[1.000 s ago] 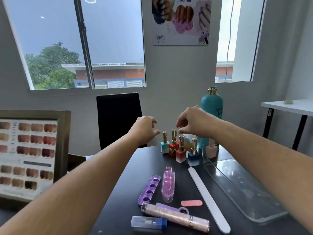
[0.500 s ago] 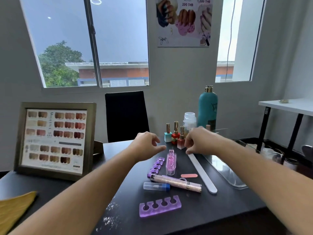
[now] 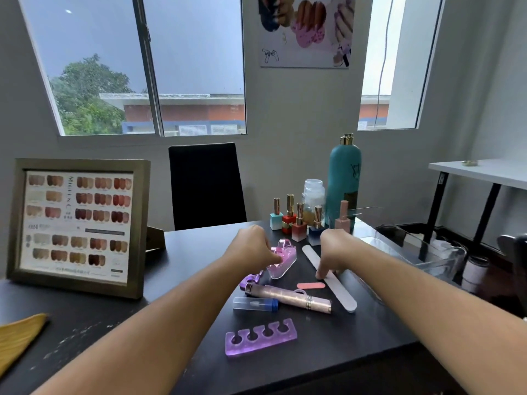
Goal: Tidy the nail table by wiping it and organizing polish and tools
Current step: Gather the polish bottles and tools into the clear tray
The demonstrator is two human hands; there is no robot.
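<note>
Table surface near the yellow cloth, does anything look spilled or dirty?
Yes, pale specks are scattered over the dark table between the yellow cloth and the purple toe separator; they look like unwiped dust or residue.

At the far side of the table [image 3: 185, 252] stood polish bottles [image 3: 296, 220], a tall bottle [image 3: 343, 178] behind them and a tray [image 3: 427, 252] to their right. A nail file [image 3: 339, 292] lay before them, a framed swatch chart [image 3: 78, 226] far left.

A black chair [image 3: 206, 183] stands under the window [image 3: 142, 64]; a poster [image 3: 305, 29] hangs alongside.
</note>
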